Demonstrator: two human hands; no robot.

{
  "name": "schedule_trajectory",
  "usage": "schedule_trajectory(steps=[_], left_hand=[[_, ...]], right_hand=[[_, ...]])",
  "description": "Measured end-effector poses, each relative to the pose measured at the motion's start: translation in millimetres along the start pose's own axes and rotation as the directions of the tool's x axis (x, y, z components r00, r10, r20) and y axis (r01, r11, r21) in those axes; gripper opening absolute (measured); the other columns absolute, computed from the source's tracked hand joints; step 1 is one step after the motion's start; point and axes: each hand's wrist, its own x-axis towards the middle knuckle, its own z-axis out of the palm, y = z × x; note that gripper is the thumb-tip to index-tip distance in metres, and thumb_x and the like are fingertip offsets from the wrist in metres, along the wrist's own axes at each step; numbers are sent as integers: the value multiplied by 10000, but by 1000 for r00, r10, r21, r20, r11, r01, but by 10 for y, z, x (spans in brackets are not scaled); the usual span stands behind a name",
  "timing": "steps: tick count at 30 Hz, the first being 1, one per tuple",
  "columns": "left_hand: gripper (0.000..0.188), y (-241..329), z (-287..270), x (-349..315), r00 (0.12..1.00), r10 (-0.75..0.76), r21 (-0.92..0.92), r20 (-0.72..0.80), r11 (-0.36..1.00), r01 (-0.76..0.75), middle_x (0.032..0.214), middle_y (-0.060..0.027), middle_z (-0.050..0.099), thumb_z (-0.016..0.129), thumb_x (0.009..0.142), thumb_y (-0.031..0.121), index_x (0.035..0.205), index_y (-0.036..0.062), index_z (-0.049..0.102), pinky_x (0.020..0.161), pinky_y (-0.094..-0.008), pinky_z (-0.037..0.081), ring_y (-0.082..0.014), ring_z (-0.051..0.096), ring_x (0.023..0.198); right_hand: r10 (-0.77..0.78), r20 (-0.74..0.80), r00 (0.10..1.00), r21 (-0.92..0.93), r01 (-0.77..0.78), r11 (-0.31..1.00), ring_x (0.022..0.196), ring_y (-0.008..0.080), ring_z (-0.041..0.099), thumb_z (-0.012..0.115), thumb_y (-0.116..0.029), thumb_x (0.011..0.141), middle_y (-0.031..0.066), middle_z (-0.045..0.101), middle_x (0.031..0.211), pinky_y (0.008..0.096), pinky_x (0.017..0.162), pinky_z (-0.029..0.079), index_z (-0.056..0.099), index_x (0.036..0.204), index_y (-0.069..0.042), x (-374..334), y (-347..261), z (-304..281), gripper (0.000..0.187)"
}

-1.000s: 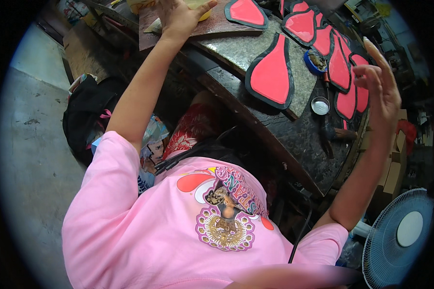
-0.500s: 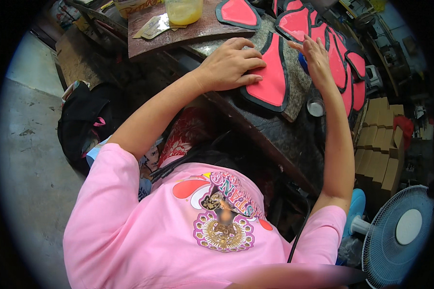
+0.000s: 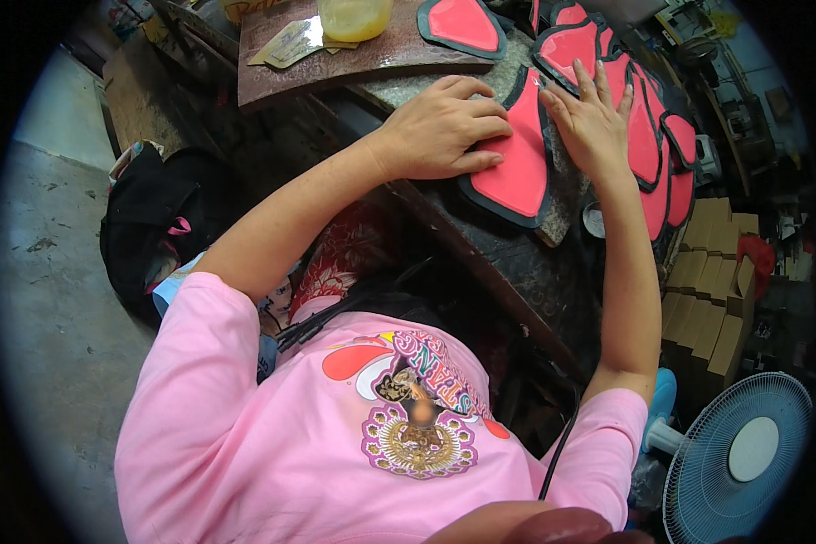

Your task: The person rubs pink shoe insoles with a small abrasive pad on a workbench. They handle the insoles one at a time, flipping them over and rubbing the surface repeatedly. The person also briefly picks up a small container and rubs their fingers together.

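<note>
A pink panel with a black border (image 3: pixel 523 177) lies on a speckled stone slab (image 3: pixel 557 213) at the table's edge. My left hand (image 3: pixel 453 127) rests on its left side, fingers bent and lying over the pink face. On the other side, my right hand (image 3: pixel 591 127) has its fingers spread. Its thumb and forefinger are near the panel's narrow upper end, where a small pale spot shows; I cannot tell whether they touch it. Behind that hand, several similar pink panels (image 3: pixel 644 131) overlap in a pile. Another panel (image 3: pixel 462 25) lies beyond my left hand.
A tub of yellowish liquid (image 3: pixel 354 20) and a flat spreader-like piece (image 3: pixel 290 45) sit on a brown board (image 3: pixel 399 68). A small round metal tin (image 3: pixel 593 220) is beside my right wrist. Stacked cartons (image 3: pixel 707 290) and a fan (image 3: pixel 743 458) stand at the right.
My right hand has turned, with its fingers more spread, and a blue thing seen beside it before is now hidden. My left hand stays on the panel. The whole view has shifted slightly.
</note>
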Motion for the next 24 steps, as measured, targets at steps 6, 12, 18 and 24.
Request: schedule_trajectory(steps=[6, 12, 18, 24], left_hand=[[366, 0, -6, 6, 1000, -6, -1, -3, 1000, 6, 1241, -41, 655, 687, 886, 355, 1173, 127, 680, 1085, -458, 418, -302, 531, 1255], [370, -3, 2, 8, 1000, -11, 12, 7, 1000, 11, 1250, -42, 657, 696, 880, 347, 1180, 132, 683, 1096, -460, 414, -304, 530, 1264], [376, 3, -11, 9, 1000, -16, 35, 17, 999, 15, 1268, -37, 659, 699, 881, 350, 1193, 141, 688, 1104, -448, 413, -290, 530, 1273], [384, -7, 4, 5, 1000, -8, 56, 14, 998, 7, 1279, -25, 656, 708, 875, 355, 1201, 154, 687, 1105, -440, 413, -284, 530, 1275]], right_hand=[[-52, 208, 977, -186, 91, 978, 1534, 353, 204, 363, -449, 1037, 72, 299, 1646, 669, 1194, 87, 424, 1516, -375, 163, -10, 252, 489], [-35, 132, 991, 160, 14, 987, 1533, 334, 208, 234, -563, 1061, 8, 358, 1620, 643, 1208, 48, 517, 1458, -413, 50, 163, 341, 510], [-43, 120, 992, 313, 3, 950, 1531, 319, 214, 204, -575, 1057, -4, 386, 1606, 638, 1209, 45, 581, 1401, -429, -201, 174, 249, 531], [-88, 94, 992, 342, 51, 938, 1528, 318, 220, 195, -578, 1057, 3, 400, 1597, 618, 1214, 15, 584, 1410, -394, -619, 48, -75, 557]])
